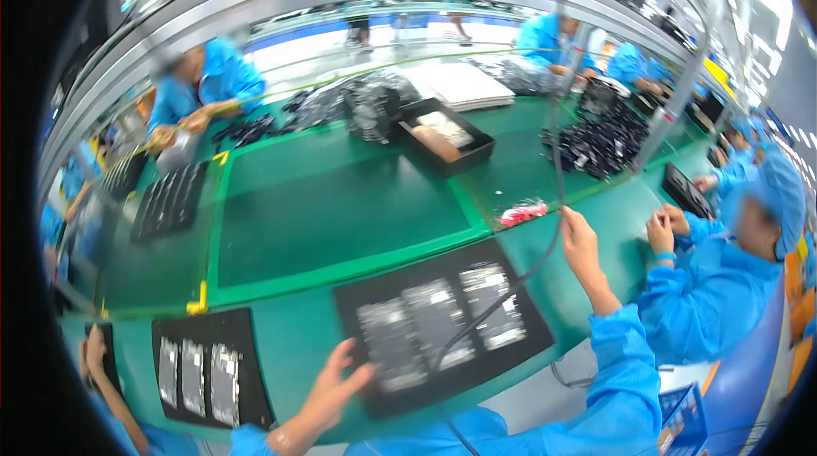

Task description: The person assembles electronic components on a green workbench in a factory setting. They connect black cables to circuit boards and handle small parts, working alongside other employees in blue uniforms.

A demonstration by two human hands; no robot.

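Observation:
Below my head on the green bench lies a black mat [532, 320] with three phone frames [441, 324] in a row, their metal and dark inner parts facing up. My left hand [334, 388] is at the mat's near left edge, thumb and fingers apart, holding nothing. Past the mat's right side, my right hand [582, 247] is raised with its fingers closed at a thin grey cable [555, 150]. This cable hangs from above, bends at my fingertips and runs down across the mat and the phone frames. Slight blur hides the finger detail.
Left stands another black mat [247, 345] with three phone frames. Beyond is a green conveyor [332, 218] carrying a black box [472, 154], white sheets [464, 86], dark scraps [600, 145] and red bits [521, 214]. A co-worker [706, 286] sits close on the right; others work opposite.

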